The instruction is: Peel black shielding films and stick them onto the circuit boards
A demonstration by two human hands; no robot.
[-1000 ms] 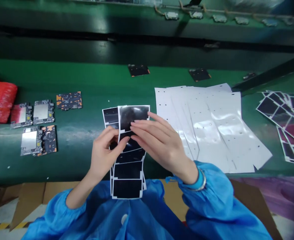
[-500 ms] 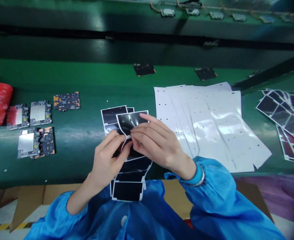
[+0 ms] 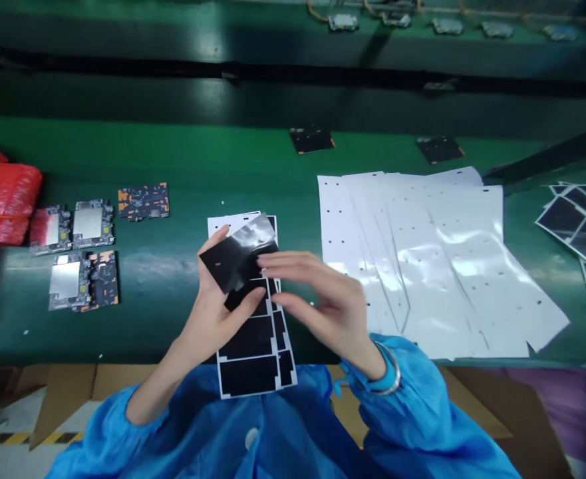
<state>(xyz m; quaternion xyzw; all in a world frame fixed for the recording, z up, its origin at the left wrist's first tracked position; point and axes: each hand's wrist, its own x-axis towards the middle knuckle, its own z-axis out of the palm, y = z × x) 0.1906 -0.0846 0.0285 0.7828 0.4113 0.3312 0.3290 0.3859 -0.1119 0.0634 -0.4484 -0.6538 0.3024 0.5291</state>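
Observation:
A loose black film piece (image 3: 240, 253) lies tilted over the fingers of my left hand (image 3: 213, 303), whose thumb is spread away from it. My right hand (image 3: 322, 293) is at the film's right edge, its fingers stretched out and its thumb apart; whether a fingertip sticks to the film cannot be made out. Below both hands, sheets of black rectangular stickers with white borders (image 3: 249, 376) overhang the table's front edge. The top part of these sheets shows a bare white backing.
White sheets (image 3: 437, 259) are spread to the right, with more black sticker sheets (image 3: 577, 219) beyond. Circuit boards (image 3: 87, 223) and red wrapped bundles (image 3: 6, 199) lie left. Two dark boards (image 3: 311, 140) (image 3: 441, 150) sit farther back on the green table (image 3: 183, 153).
The black film has come off its white-bordered sheet and turned over my left hand. My left hand has opened, and my right fingers have spread. The view has shifted slightly.

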